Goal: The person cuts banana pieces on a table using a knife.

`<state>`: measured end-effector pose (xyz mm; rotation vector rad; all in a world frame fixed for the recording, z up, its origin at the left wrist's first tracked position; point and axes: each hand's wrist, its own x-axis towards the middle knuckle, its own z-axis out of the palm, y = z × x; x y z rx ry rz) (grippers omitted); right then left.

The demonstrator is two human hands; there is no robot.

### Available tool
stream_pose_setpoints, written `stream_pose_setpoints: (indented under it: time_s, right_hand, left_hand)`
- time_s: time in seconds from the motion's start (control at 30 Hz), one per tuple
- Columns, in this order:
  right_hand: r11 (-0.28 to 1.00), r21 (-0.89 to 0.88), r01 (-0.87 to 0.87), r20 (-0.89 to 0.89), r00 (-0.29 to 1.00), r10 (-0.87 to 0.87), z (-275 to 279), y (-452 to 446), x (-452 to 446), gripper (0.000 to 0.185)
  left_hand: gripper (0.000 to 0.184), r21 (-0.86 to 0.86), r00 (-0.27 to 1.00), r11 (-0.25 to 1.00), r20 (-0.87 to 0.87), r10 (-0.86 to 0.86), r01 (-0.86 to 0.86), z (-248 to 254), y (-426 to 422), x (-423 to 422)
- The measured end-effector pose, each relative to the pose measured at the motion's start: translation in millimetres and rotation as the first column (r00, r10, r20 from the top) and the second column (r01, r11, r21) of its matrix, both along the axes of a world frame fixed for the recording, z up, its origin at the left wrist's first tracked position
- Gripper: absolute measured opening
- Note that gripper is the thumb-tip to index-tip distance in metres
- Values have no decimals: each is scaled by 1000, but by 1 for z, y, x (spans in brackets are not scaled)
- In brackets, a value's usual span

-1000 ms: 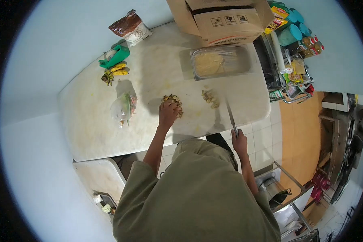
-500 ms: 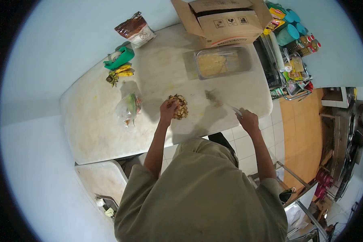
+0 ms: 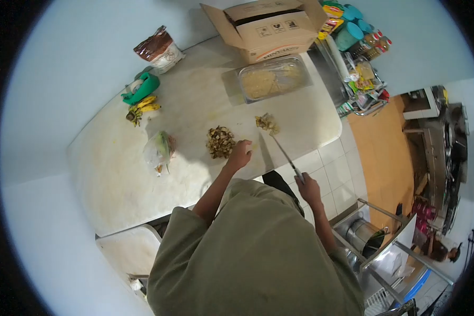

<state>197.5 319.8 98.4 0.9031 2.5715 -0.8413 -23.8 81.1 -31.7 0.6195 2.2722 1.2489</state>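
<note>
From where I stand, the knife slants over the near edge of the table, its handle end out past the edge, in the person's right hand. The fingers there are wrapped tight around the handle. I'd judge it light and stiff, a thing to take by the handle only (the blade could well be slick from cutting). Its long axis runs diagonally: the tip points away from the body and leftward, at a small heap of pale scraps; whether it touches them I can't tell.

The left hand is just beside a heap of chopped brown pieces, finger and thumb seemingly a little apart, nothing visible between them. Those pieces look small, light and probably soft, best gathered from the sides.

Beyond the scraps sits a metal tray of something pale, before an open cardboard box. Farther left lie a plastic bag and some yellow bananas.
</note>
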Motion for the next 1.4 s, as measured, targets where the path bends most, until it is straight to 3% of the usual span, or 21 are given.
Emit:
stream_pose_setpoints:
  time_s: [0.03, 0.13, 0.23, 0.33, 0.43, 0.53, 0.73, 0.77, 0.87, 0.97, 1.07, 1.17, 1.4]
  right_hand:
    - [999, -17, 27, 17, 999, -27, 2, -10, 6, 37]
    - [992, -108, 67, 59, 996, -61, -2, -33, 25, 43]
    - [982, -159, 104, 68, 993, -94, 1, -59, 32, 43]
    - [974, -214, 77, 52, 996, -67, 6, -76, 34, 45]
    - [968, -241, 64, -8, 998, -68, 8, -90, 31, 45]
    - [977, -209, 38, 42, 999, -30, -14, -98, 27, 45]
    - [979, -201, 21, -59, 998, -34, -26, -106, 21, 40]
    - [979, -204, 26, -55, 998, -38, -29, -105, 20, 40]
    - [977, -211, 15, -36, 999, -23, -38, -107, 20, 39]
    - [976, -215, -29, 2, 1000, 30, -39, -108, 16, 39]
    - [972, -228, -59, 54, 996, 73, -38, -109, 4, 39]
    - [973, -215, -80, 2, 997, 82, -43, -111, -2, 36]
    - [966, -236, -104, -10, 994, 105, -42, -104, -8, 37]
  left_hand:
    - [41, 22, 998, 998, 29, 57, -58, -1, 1, 5]
    - [43, -147, 995, 985, -53, 84, -90, 1, 0, 3]
    - [41, -157, 959, 986, -282, 13, -60, 1, -2, -2]
    - [32, -221, 969, 973, -218, -116, 67, -6, 1, -9]
    - [21, -283, 999, 959, -37, -22, 11, 0, 9, -4]
    - [17, -258, 986, 964, -169, 15, -59, -18, 13, 6]
    - [11, -87, 973, 970, 30, 231, -228, -32, 9, 11]
    - [11, 19, 949, 952, -74, 306, -305, -43, 10, 16]
    - [14, 62, 944, 943, -28, 330, -327, -26, 10, 24]
    - [14, 110, 928, 931, -102, 359, -348, -23, 9, 26]
    - [9, 90, 912, 928, -170, 372, -362, -33, 9, 25]
    - [6, -2, 939, 943, -83, 333, -334, -19, 9, 21]
    - [8, 43, 919, 926, -114, 377, -375, -17, 9, 22]
